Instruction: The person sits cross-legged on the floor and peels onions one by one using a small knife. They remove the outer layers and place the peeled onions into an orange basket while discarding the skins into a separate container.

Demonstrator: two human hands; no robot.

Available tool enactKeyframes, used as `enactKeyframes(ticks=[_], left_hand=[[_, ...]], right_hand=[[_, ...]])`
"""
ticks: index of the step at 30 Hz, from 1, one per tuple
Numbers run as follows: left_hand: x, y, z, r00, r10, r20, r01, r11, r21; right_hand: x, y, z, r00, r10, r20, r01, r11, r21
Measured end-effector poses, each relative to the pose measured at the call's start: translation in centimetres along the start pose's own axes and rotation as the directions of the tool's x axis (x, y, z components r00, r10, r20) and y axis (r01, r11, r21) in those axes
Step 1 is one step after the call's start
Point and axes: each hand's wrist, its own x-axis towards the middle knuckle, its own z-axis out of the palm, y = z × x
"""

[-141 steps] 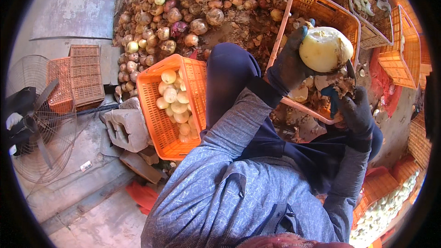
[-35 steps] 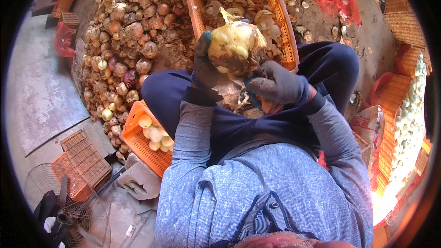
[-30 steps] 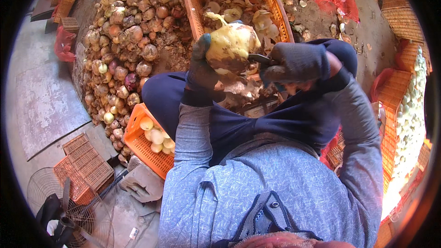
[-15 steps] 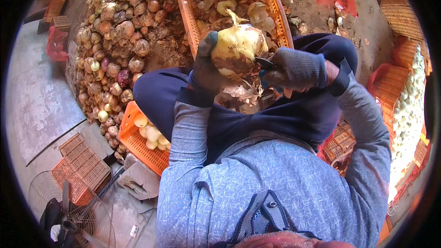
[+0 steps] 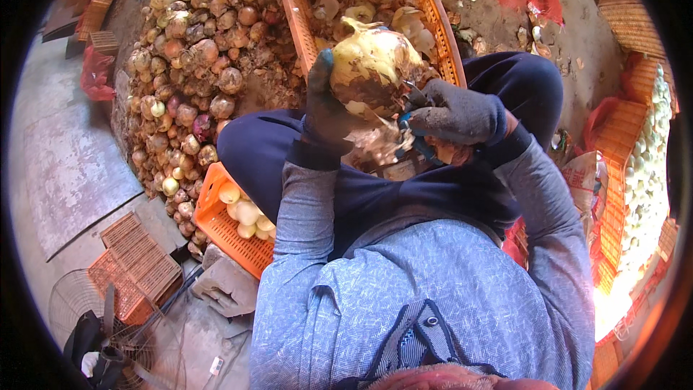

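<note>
A large yellow onion (image 5: 377,56), partly stripped of its brown skin, rests in my gloved left hand (image 5: 323,112). Its neck points up and to the left, and ragged skin hangs along its lower right side. In my gloved right hand (image 5: 462,112) is a small knife (image 5: 410,87), with its blade tip at the onion's lower right edge. Blue shows below my right fingers, but whether it is the knife's handle I cannot tell. Both hands are above my lap, at the near end of an orange crate (image 5: 294,7) holding loose skins and scraps.
A heap of unpeeled onions (image 5: 189,54) spreads on the left. By my left knee stands an orange crate (image 5: 231,247) with peeled onions (image 5: 247,213). A wire fan (image 5: 137,347) and stacked crates (image 5: 141,253) lie lower left. More crates (image 5: 622,126) and pale onions (image 5: 646,166) line the right.
The onion has turned in my left hand, showing more brown skin below. My right hand has shifted slightly down with the knife, and loosened skin now hangs near it.
</note>
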Motion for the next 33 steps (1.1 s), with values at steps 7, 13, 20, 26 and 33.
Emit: enactKeyframes(ticks=[7, 13, 20, 26, 33], left_hand=[[-0.2, -0.3, 1.8, 0.983, 0.115, -0.143, -0.095, 0.986, 0.139], [-0.3, -0.5, 1.3, 0.981, 0.073, -0.178, -0.027, 0.967, 0.251], [0.2, -1.3, 1.2, 0.981, 0.055, -0.186, 0.026, 0.913, 0.406], [0.0, -1.4, 1.5, 0.981, -0.039, -0.189, 0.091, 0.957, 0.274], [1.5, -2.3, 2.6, 0.979, 0.043, -0.199, -0.01, 0.986, 0.167]], right_hand=[[-1.7, -9.9, -2.1, 0.931, 0.358, 0.075, -0.294, 0.853, -0.43], [-2.0, -11.3, -3.0, 0.845, 0.533, 0.036, -0.414, 0.696, -0.587], [-1.8, -7.3, -6.1, 0.894, 0.303, 0.329, -0.012, 0.751, -0.66], [-2.0, -4.6, -1.1, 0.91, 0.392, 0.133, -0.349, 0.899, -0.264], [0.5, 4.9, 7.7, 0.975, -0.15, -0.166, 0.183, 0.962, 0.202]])
